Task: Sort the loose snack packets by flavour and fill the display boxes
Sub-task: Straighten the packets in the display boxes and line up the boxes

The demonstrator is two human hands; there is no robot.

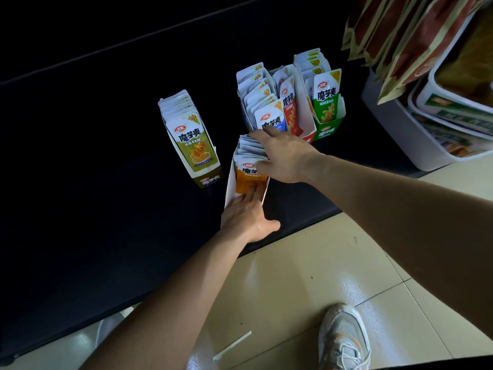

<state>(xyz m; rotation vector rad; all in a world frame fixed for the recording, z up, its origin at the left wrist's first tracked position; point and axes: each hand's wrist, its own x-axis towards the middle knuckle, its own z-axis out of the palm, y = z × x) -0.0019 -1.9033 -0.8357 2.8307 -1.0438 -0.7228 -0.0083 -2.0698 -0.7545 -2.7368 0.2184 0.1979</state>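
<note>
An orange-flavour display box (230, 182) stands near the front edge of the black table, filled with a row of packets. My left hand (245, 217) lies against its front, straight fingers touching the front orange packet (246, 181). Over the packet tops lies my right hand (282, 156), its fingers spread along the row. Behind are a blue box (268, 120), a red box (304, 126) and a green box (328, 129), side by side with upright packets in them. An olive box (210, 180) of packets stands apart on the left.
At the right, a white bin (400, 134) holds large snack tubs, and big bags (400, 36) hang above it. The black table's edge (293, 231) runs diagonally just behind my left wrist. On the tiled floor below are my shoe (344, 340) and a white strip (232, 345).
</note>
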